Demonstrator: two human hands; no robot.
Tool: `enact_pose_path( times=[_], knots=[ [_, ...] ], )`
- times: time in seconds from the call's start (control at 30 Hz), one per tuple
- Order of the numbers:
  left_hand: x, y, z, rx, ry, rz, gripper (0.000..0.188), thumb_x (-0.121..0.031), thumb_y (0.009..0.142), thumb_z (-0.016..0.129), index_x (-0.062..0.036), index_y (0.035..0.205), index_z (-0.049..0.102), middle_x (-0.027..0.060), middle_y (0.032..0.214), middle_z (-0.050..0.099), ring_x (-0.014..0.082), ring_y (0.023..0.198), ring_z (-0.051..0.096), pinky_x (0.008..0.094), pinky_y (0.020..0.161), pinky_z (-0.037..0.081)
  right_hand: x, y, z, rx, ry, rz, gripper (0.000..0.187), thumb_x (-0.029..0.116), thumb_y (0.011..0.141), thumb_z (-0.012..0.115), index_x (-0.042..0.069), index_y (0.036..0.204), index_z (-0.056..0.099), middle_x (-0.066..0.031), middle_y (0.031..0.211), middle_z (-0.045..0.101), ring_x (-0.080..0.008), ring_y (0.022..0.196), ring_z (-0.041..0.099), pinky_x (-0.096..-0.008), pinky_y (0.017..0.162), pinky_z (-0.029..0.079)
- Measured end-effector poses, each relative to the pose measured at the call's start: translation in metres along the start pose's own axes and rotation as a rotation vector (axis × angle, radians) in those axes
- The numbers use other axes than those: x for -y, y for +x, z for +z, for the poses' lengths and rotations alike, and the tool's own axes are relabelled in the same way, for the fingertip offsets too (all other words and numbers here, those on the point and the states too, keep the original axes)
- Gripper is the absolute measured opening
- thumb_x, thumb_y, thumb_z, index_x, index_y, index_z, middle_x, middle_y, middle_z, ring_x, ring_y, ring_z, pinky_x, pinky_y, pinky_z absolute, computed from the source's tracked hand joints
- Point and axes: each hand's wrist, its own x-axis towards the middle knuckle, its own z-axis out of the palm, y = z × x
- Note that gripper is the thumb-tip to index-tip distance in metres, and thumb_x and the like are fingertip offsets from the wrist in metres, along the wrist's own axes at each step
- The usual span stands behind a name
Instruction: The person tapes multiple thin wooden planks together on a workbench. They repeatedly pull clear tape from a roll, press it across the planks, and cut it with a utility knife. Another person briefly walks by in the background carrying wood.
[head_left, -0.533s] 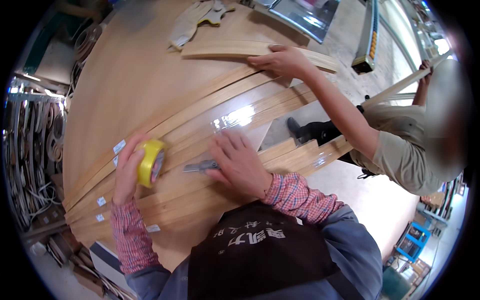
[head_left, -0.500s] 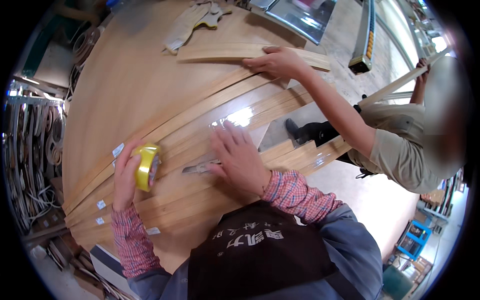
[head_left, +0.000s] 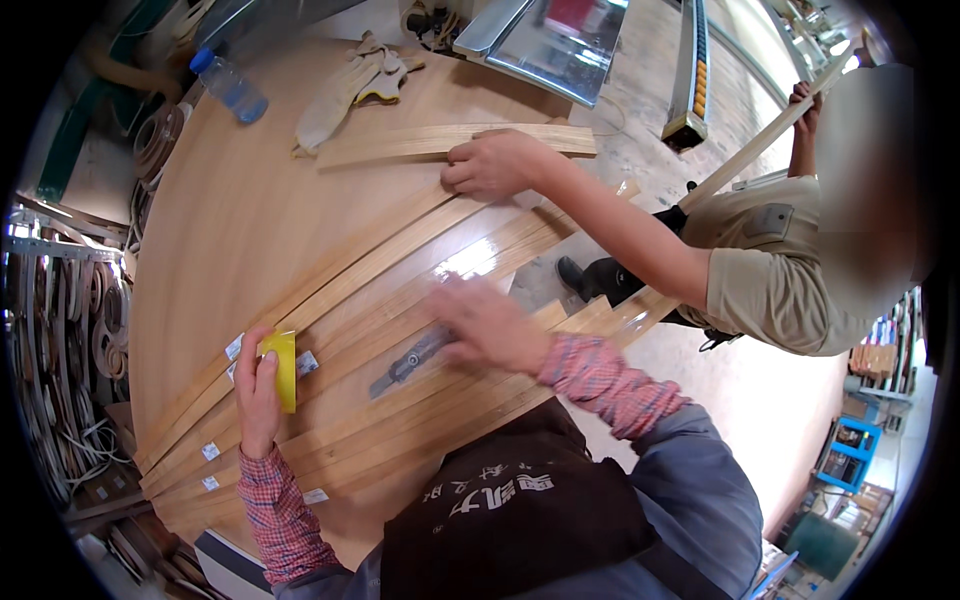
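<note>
My left hand [head_left: 258, 395] is closed on a roll of yellow packing tape [head_left: 284, 372], above the label end of the wooden strips. A grey utility knife [head_left: 408, 362] slants out from beneath my right hand [head_left: 492, 322], its handle caught by the thumb side. That hand is smeared by motion, with fingers stretched forward over the strips. Long pale wooden strips [head_left: 350, 340] lie side by side on the table [head_left: 200, 250], and shiny clear film or tape [head_left: 470, 258] glints across them. Small white labels [head_left: 210, 451] mark several strips.
A co-worker's hand [head_left: 495, 165] rests on the far strips, beside a short wooden board [head_left: 545, 140]. Work gloves [head_left: 345, 95] and a blue-capped bottle [head_left: 230, 85] lie farther back. A glass-topped panel [head_left: 545, 45] stands behind. Coiled edging [head_left: 75, 310] hangs at left.
My view has shifted, so the table sits lower. The tape roll has turned edge-on in my left hand. My right hand and the knife have swung, the knife now slanting more steeply.
</note>
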Motion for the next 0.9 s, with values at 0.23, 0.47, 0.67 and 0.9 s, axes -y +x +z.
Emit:
enact_pose_path(
  times=[0.23,0.47,0.67,0.9],
  knots=[
    [-0.006,-0.005,0.004,-0.05,0.006,-0.007,0.034,-0.018,0.108,0.049,-0.0063,0.139,0.055,0.0054,0.094,0.067,0.0108,0.076,0.066,0.0265,0.063,0.053,-0.107,-0.073,-0.093,-0.17,-0.333,0.484,0.069,0.028,0.097,0.069,0.0,0.156,0.044,-0.0233,0.158,0.047,-0.0418,0.149,0.04,-0.0503,0.125,0.031],
    [0.007,-0.005,-0.004,-0.028,-0.023,0.038,0.034,-0.018,0.108,0.049,-0.0076,0.139,0.055,0.007,0.093,0.068,0.0113,0.075,0.067,0.0262,0.055,0.055,-0.135,-0.068,-0.078,-0.298,-0.528,0.7,0.069,0.039,0.103,0.063,-0.006,0.152,0.047,-0.026,0.16,0.045,-0.0444,0.151,0.037,-0.0525,0.123,0.03],
    [0.002,-0.005,-0.005,-0.045,-0.046,0.017,0.035,-0.021,0.107,0.05,-0.008,0.139,0.055,0.007,0.093,0.068,0.013,0.071,0.069,0.0276,0.05,0.055,-0.013,-0.035,-0.033,-0.186,-0.325,0.47,0.071,0.039,0.101,0.066,-0.012,0.148,0.047,-0.0355,0.157,0.043,-0.0525,0.149,0.035,-0.0558,0.122,0.031],
    [0.003,-0.001,0.001,-0.042,-0.047,0.013,0.035,-0.019,0.107,0.049,-0.0074,0.139,0.055,0.0074,0.095,0.067,0.0133,0.073,0.069,0.028,0.052,0.056,0.012,0.015,-0.036,-0.137,-0.178,0.114,0.054,0.029,0.09,0.075,-0.002,0.132,0.058,-0.0191,0.134,0.059,-0.0397,0.131,0.051,-0.0501,0.111,0.04]
  ],
)
